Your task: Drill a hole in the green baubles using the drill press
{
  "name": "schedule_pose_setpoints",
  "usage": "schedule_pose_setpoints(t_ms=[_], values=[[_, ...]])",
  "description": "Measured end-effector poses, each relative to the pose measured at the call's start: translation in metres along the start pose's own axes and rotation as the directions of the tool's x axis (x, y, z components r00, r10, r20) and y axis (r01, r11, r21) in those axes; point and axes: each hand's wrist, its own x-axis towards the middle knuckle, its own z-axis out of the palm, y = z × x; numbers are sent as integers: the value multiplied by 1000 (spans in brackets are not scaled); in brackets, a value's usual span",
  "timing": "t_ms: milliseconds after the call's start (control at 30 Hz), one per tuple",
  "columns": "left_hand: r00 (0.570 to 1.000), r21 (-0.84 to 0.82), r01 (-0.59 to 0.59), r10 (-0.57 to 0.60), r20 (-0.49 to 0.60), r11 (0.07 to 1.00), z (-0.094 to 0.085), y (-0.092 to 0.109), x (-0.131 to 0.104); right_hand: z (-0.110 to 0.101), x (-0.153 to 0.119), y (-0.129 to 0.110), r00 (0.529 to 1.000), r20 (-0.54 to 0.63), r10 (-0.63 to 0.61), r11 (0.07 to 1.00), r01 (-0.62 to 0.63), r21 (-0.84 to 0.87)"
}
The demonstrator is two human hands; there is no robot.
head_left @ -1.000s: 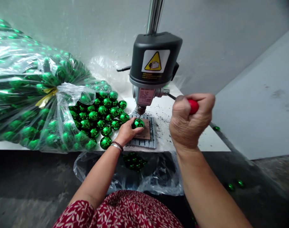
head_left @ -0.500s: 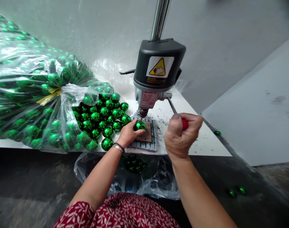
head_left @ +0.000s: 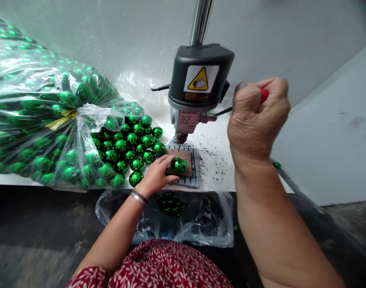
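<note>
With our right hand (head_left: pixel 258 124) wrapped round the drill press (head_left: pixel 201 78)'s red knob (head_left: pixel 264 95), our left hand (head_left: pixel 155 175), spread loosely beside the green bauble (head_left: pixel 178 165) on the brown board (head_left: pixel 188 158), should stay clear of the bit (head_left: pixel 179 148).

One drill press (head_left: pixel 201 78), two hands (head_left: pixel 157 174) (head_left: pixel 258 120)

Red knob (head_left: pixel 264 95) mostly hidden in the right hand (head_left: pixel 256 122), clear bag (head_left: pixel 29 102) cut off at left.

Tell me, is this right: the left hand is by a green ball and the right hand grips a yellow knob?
The knob isn't yellow: the head view shows the right hand gripping a red one. The left hand is by a green ball.
</note>
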Motion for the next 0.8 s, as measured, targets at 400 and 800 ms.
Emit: schedule_pose_setpoints(t_ms=[400, 800], values=[[941, 650, 300, -326, -84, 698, -47, -17, -77, 2, -4, 7, 997, -21, -74, 991, 76, 110], [863, -782, 386, -492, 118, 489, -26, 13, -51, 0, -9, 5, 997, -21, -71, 991, 73, 116]])
